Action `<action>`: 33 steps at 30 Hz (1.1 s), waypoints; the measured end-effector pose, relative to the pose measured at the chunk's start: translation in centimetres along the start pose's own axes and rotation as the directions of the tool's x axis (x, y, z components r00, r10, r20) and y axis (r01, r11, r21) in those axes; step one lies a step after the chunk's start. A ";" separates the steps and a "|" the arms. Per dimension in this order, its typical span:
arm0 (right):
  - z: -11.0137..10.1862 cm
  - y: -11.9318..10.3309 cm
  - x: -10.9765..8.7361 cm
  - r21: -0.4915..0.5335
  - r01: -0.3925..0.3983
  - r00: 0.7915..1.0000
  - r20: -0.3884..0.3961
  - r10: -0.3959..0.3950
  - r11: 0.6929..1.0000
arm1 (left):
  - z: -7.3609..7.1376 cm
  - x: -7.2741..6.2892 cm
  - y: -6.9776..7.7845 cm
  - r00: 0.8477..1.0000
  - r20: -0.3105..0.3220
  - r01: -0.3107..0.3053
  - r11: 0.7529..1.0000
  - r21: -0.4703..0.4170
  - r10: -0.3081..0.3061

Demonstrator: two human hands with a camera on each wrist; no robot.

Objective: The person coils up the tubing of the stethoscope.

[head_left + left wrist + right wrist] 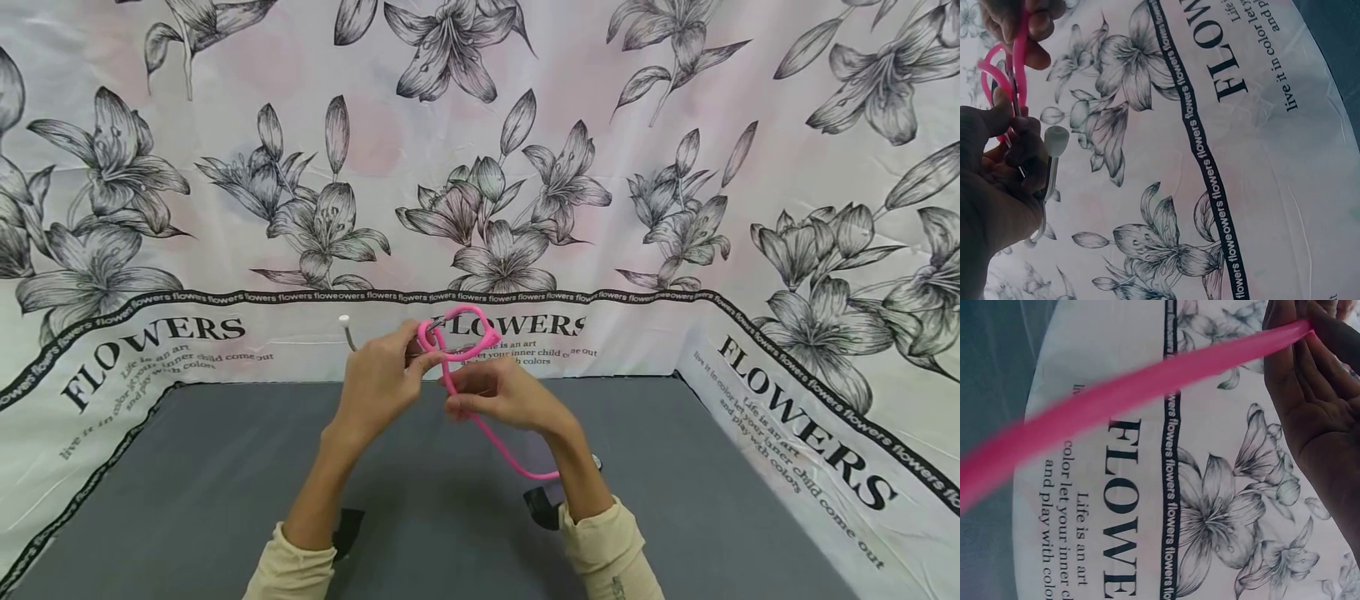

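One pale, bulb-like tip on a bent stem [1057, 140] stands out at the left of the head view, just beside the left hand. Rightward I follow a smooth, rounded pink cord [489, 340], curled into loops above and between both hands, with a thicker bunch at its right side. From there a single strand curves down and right to pass by the right forearm.

I have the left hand [382, 375] raised, thumb and fingers pinching the cord's loops; my left wrist view also shows a slim, shiny metal piece [1017, 94] between its fingers. The right hand [498, 392], a little lower, pinches the hanging strand between thumb and fingertips, and in my right wrist view that strand sweeps across, blurred.

Below, I see a flat, dark grey worktop [225, 475], the cord mostly up above it, and a cream sleeve [292, 567] on each arm. Behind and to both sides hangs a creased, slightly glossy white sheet [645, 333], printed with black line-drawn lilies, faint pink blotches, a black lettered band and large "FLOWERS" text.
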State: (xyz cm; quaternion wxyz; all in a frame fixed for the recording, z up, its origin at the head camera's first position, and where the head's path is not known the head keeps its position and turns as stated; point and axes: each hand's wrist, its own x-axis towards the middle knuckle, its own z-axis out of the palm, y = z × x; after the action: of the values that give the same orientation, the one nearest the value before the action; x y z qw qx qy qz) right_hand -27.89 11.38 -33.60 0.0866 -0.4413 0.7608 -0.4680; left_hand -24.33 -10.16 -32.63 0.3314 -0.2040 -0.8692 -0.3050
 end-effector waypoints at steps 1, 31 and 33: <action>0.1 -0.2 0.0 -0.012 0.002 1.000 0.009 -0.001 1.000 | 0.0 0.0 0.0 1.000 -0.004 0.001 1.000 0.000 -0.001; -0.1 -5.1 -2.1 -0.696 0.029 0.952 -0.199 -0.232 0.718 | 1.8 0.0 0.7 0.990 -0.008 -0.131 0.920 0.368 0.144; 0.0 -5.0 -2.0 -0.726 0.015 0.926 -0.250 -0.284 0.688 | 1.9 -0.1 0.9 0.987 0.020 -0.157 0.909 0.386 0.162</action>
State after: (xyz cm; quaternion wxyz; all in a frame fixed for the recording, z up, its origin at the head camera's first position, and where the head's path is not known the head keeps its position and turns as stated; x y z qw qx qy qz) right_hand -23.77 12.09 -30.23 -0.2637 -0.4132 0.8454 -0.2123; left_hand -24.61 -8.26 -33.50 0.3945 -0.2032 -0.8904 -0.1010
